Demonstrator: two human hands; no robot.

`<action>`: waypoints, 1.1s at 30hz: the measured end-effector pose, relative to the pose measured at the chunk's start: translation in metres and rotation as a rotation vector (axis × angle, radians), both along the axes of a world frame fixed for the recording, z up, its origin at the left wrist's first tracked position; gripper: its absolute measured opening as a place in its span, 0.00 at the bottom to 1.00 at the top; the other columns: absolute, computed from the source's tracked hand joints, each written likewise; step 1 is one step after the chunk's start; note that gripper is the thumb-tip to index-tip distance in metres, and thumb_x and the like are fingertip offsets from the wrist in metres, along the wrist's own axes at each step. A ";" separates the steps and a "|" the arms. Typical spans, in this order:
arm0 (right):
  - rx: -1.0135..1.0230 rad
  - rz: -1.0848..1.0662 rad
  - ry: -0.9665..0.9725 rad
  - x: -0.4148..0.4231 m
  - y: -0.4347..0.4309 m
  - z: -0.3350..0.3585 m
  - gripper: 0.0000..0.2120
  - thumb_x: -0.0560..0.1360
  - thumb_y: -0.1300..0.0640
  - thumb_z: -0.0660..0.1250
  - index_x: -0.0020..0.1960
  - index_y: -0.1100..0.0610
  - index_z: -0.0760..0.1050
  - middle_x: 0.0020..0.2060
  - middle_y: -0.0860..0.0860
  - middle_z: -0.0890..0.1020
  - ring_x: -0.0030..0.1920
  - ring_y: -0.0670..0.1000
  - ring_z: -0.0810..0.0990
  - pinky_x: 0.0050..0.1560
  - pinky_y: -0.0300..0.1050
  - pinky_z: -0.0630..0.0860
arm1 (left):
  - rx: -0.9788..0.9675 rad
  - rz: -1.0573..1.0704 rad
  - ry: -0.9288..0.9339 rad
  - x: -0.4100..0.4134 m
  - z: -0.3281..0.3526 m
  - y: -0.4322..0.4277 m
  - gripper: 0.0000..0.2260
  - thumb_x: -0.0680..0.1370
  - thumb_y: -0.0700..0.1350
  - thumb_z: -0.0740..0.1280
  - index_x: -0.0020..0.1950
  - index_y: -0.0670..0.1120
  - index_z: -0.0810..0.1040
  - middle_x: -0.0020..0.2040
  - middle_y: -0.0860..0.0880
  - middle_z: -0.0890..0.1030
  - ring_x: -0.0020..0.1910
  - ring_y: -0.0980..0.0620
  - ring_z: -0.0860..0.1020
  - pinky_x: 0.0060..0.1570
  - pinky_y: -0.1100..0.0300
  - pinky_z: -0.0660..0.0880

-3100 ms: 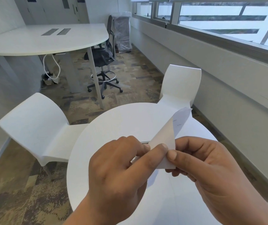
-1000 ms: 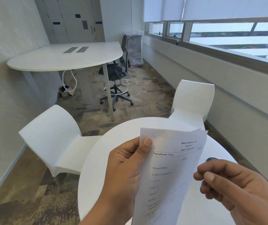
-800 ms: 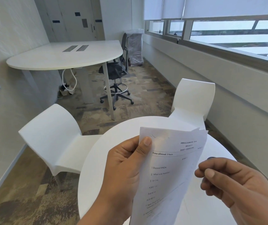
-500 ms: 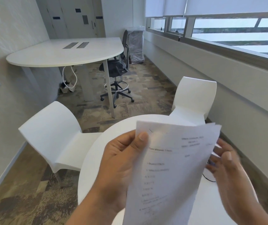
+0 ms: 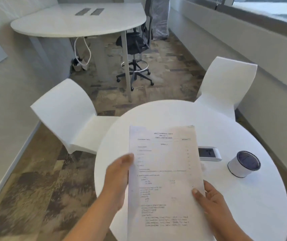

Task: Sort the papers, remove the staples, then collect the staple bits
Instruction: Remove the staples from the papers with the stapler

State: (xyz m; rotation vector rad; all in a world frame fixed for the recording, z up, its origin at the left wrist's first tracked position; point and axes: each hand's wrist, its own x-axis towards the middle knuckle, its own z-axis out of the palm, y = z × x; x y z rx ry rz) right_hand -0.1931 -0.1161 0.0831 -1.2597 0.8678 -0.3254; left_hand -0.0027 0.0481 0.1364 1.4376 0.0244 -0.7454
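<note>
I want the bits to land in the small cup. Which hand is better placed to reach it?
Right. The right hand holds the papers at their right edge, on the same side of the round table as the cup. The left hand is across the sheets.

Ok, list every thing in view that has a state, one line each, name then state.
papers: held up over the table, printed side up, print blurred
left hand: gripping the papers' left edge
right hand: gripping the papers' right edge, thumb on top
round table: bears a cup and a phone
cup: upright; contents cannot be told
phone: lying flat, partly behind the papers
white chairs: unoccupied
</note>
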 end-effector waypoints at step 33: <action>-0.994 0.882 0.842 0.063 0.049 -0.159 0.36 0.79 0.39 0.54 0.79 0.44 0.40 0.80 0.48 0.41 0.79 0.54 0.40 0.77 0.51 0.53 | 0.949 -0.897 -0.680 0.034 -0.222 0.090 0.41 0.80 0.60 0.63 0.82 0.51 0.40 0.82 0.51 0.37 0.82 0.48 0.38 0.78 0.50 0.39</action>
